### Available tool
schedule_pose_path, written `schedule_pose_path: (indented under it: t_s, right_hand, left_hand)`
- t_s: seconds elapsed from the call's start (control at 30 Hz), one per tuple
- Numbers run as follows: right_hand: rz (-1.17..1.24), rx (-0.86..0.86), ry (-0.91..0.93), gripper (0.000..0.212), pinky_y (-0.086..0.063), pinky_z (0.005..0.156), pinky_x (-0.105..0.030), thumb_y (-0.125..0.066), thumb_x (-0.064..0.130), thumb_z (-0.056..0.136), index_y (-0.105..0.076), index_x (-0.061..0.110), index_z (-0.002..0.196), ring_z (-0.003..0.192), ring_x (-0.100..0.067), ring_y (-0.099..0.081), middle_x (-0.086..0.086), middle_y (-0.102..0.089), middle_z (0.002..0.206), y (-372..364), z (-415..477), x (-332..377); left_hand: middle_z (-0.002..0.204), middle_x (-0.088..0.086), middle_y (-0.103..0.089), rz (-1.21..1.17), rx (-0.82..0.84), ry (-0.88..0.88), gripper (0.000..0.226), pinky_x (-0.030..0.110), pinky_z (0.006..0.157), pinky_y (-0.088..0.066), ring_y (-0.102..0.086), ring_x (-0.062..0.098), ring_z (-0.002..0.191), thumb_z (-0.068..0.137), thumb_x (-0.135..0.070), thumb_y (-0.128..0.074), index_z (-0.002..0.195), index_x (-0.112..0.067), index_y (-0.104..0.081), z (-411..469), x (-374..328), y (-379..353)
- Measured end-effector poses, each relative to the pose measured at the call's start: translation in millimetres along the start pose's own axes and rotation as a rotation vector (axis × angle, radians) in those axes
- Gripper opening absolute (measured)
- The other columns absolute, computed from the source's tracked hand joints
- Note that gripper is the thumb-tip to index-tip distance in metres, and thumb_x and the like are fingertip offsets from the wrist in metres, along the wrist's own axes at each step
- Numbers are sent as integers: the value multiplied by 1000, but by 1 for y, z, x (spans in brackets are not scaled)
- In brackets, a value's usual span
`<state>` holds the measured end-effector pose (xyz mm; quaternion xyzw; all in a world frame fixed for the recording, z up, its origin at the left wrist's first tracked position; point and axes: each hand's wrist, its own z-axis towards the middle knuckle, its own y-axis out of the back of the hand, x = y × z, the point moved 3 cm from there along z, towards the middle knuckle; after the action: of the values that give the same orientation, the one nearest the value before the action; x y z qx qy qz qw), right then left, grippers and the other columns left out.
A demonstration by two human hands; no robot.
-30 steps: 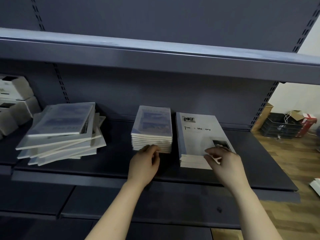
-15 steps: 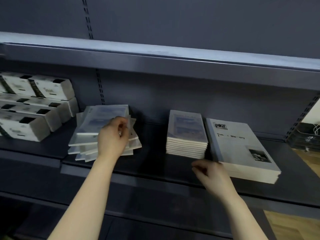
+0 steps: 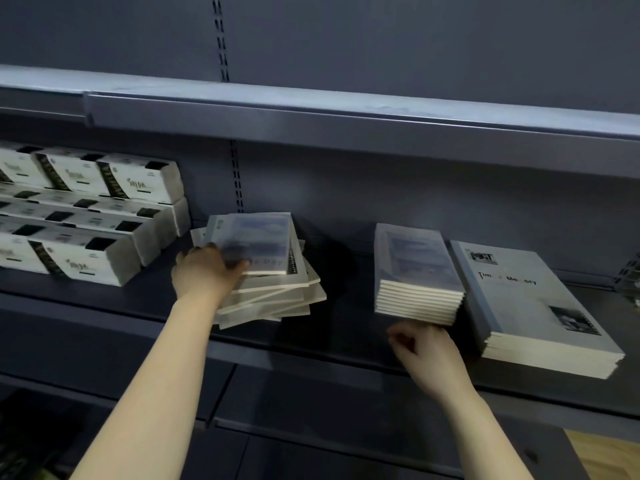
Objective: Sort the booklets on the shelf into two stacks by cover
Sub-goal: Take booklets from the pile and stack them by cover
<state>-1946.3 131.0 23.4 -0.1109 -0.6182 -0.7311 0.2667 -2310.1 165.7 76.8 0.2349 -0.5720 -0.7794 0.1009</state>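
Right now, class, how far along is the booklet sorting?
Done: two squared stacks, blue-cover stack and white-cover stack. In hand: the left hand grips the top booklet of the messy pile. Left: sorting the rest of that pile.

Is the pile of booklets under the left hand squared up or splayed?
Splayed: in the left pile booklets lie at different angles, corners sticking out. The left hand holds the top booklet.

Three booklet piles show: a loose pile (image 3: 273, 292) centre-left, a neat stack (image 3: 415, 271) and a wide stack (image 3: 530, 306) right, plus two hands, left hand (image 3: 204, 271) and right hand (image 3: 427, 353).
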Motion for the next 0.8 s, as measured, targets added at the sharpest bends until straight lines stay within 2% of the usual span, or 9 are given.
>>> schedule_pose_path:
  t_s: [0.1,0.23,0.3,0.37,0.43,0.5,0.63,0.73,0.8]
  right_hand:
    - [-23,3,-22,19,-49,74,-24,-60,28,86,-68,31,104,88,-8,-63,11,-69,96,-3,-1,1]
    - [-32,18,-33,22,-47,75,-23,-60,29,87,-67,31,107,92,-8,-62,11,-68,101,-6,-4,0]
    - [-48,43,-15,23,-47,79,-23,-59,30,87,-66,32,109,96,-8,-60,11,-66,106,-9,-6,1]
    - [-50,83,-10,24,-46,80,-22,-58,31,88,-65,32,111,98,-7,-58,11,-63,108,-10,-8,2]
    - [-15,106,-14,24,-45,82,-20,-59,31,87,-66,32,110,99,-6,-56,12,-62,107,-9,-8,1]
    - [56,109,-24,23,-43,80,-15,-61,31,86,-67,32,109,97,-3,-57,14,-62,105,-5,-8,1]
    - [387,46,-79,12,-41,71,-2,-62,28,89,-68,32,98,84,11,-60,15,-68,95,11,-4,8]
    - [748,10,-166,12,-53,70,-23,-52,35,94,-60,35,103,79,-6,-69,4,-70,100,25,0,20]
    - [971,-12,-226,23,-55,63,-32,-48,41,94,-56,31,113,76,-22,-71,-1,-70,100,35,3,24]
  left_hand:
    - [117,17,-61,-35,14,44,72,40,80,-49,-51,40,114,77,-69,-54,117,-8,-54,6,-4,2]
    - [123,16,-58,-171,207,127,88,39,85,-50,-54,36,110,62,-71,-64,124,-11,-53,20,1,4]
    - [124,19,-57,-255,204,118,75,38,83,-49,-56,37,108,76,-54,-64,129,-5,-46,21,-3,8]
    - [124,23,-55,-418,88,97,52,39,79,-47,-57,41,106,93,-32,-53,132,-1,-36,13,-13,14]
    - [116,16,-57,-777,3,92,27,42,70,-55,-61,36,93,98,-22,-44,122,-9,-38,-1,-24,18]
    - [110,5,-56,-1142,0,107,15,36,53,-58,-63,22,83,100,-19,-42,115,-16,-38,-19,-38,21]
    - [106,2,-59,-1446,94,38,20,28,51,-56,-66,17,85,100,-18,-43,119,-12,-39,-54,-75,21]
    - [107,6,-58,-1562,202,12,18,28,50,-56,-65,22,87,99,-18,-45,115,-12,-40,-82,-108,11]
    - [107,6,-58,-1581,292,-11,16,27,51,-55,-63,23,90,99,-20,-46,113,-15,-41,-100,-130,4]
